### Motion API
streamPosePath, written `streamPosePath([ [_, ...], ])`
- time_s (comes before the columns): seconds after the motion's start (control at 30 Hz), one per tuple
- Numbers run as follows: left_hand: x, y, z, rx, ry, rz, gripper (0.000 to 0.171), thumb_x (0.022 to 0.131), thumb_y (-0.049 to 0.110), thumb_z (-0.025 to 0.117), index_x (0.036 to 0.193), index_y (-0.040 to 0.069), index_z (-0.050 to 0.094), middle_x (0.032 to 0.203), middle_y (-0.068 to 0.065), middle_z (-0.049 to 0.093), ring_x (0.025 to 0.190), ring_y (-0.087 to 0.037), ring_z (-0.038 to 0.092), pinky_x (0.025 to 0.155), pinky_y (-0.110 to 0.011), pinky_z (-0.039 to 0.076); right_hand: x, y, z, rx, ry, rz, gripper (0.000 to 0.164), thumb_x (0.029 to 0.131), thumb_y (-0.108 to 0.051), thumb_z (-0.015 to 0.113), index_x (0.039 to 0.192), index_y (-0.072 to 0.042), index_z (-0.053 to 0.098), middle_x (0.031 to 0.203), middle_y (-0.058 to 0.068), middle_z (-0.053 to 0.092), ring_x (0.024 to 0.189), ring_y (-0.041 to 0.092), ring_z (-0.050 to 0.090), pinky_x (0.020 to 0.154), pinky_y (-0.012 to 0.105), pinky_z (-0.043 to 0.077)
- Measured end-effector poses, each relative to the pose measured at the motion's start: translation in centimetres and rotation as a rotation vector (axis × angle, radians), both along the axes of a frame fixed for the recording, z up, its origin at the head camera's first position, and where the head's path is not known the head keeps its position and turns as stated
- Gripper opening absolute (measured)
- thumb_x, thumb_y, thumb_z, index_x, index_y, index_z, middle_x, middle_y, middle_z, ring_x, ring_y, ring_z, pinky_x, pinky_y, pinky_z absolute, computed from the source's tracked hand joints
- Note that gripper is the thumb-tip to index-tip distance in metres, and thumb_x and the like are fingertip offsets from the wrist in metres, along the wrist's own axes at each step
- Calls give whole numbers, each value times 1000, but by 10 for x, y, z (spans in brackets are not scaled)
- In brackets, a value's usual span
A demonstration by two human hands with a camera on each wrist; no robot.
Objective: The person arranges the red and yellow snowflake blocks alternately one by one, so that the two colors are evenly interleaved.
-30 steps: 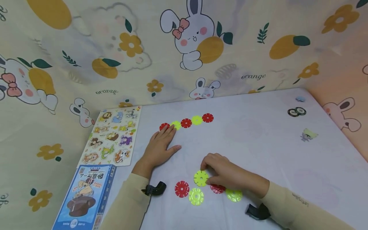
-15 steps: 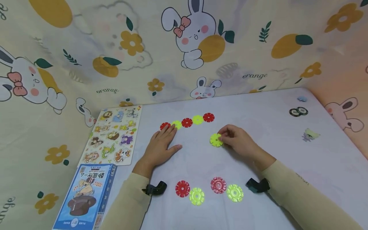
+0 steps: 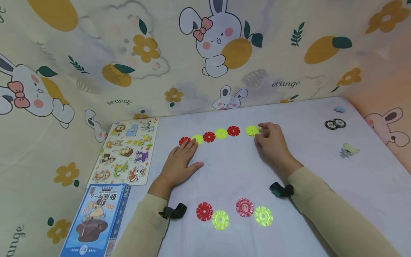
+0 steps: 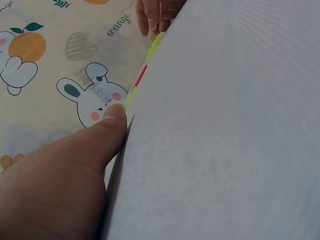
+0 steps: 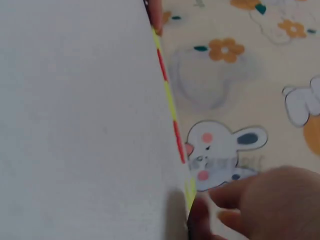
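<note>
My right hand [image 3: 273,141] pinches the right edge of a yellow-green notched plastic disc [image 3: 252,130], just right of a row of alternating red and yellow-green discs. A small gap separates it from the row's last red disc [image 3: 233,131]. Whether the pinched disc lies fully flat is unclear. In the right wrist view that disc [image 5: 190,192] shows edge-on by the thumb and finger. My left hand [image 3: 178,166] rests flat, its fingertips over the row's left end, partly covering a red disc [image 3: 184,140] and a yellow-green disc [image 3: 198,138].
Nearer on the white table [image 3: 218,178] lie two red-and-yellow-green pairs, including a red disc [image 3: 204,211] and a yellow-green disc [image 3: 263,216]. An animal sticker sheet [image 3: 125,151] and blue box [image 3: 93,221] stand left. Black round pieces [image 3: 335,124] and a small figure [image 3: 349,150] lie right.
My right hand has lifted the yellow-green disc from the near group and carried it away from me and rightward to the far row's right end. The left hand has stayed in place.
</note>
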State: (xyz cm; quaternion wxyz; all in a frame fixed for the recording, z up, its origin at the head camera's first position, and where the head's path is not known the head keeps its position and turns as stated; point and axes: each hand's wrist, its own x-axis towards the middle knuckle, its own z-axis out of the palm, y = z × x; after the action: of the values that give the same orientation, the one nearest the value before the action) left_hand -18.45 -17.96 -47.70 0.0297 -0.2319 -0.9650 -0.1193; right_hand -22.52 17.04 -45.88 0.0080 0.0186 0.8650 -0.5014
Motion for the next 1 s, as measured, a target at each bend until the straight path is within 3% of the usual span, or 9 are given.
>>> streamPosePath([
  [0.1, 0, 0, 1, 0, 0, 1, 81, 89, 69, 38, 152, 19, 28, 158, 5, 17, 144, -21, 9, 112, -50, 12, 5, -3, -1, 321, 88, 125, 50, 95, -23, 58, 140, -5, 45, 145, 14, 33, 127, 33, 35, 101, 49, 38],
  [0.2, 0, 0, 2, 5, -1, 2, 81, 89, 69, 39, 152, 19, 27, 158, 5, 17, 144, -21, 9, 112, -50, 12, 6, -7, -2, 529, 107, 238, 58, 96, -29, 56, 145, -4, 39, 154, 14, 25, 139, 37, 18, 107, 58, 23],
  [0.27, 0, 0, 2, 8, -4, 2, 81, 89, 69, 39, 152, 19, 27, 158, 5, 17, 144, -21, 9, 112, -50, 12, 5, -10, -2, 605, 94, 279, 62, 96, -32, 54, 148, -5, 34, 156, 12, 19, 140, 36, 13, 105, 63, 18],
  [0.53, 1, 1, 2, 10, -16, 5, 81, 89, 68, 41, 153, 20, 27, 158, 5, 18, 144, -21, 8, 112, -51, 12, -3, -14, -2, 636, 53, 319, 71, 94, -41, 56, 152, -13, 28, 159, 7, 15, 141, 37, 7, 97, 68, 21],
  [1.0, 1, 0, 0, 14, 2, -4, 80, 90, 67, 41, 152, 19, 28, 158, 5, 19, 144, -22, 10, 112, -51, 13, 2, -13, -4, 600, 85, 314, 74, 92, -45, 59, 151, -13, 29, 158, 7, 16, 142, 35, 7, 99, 67, 18],
])
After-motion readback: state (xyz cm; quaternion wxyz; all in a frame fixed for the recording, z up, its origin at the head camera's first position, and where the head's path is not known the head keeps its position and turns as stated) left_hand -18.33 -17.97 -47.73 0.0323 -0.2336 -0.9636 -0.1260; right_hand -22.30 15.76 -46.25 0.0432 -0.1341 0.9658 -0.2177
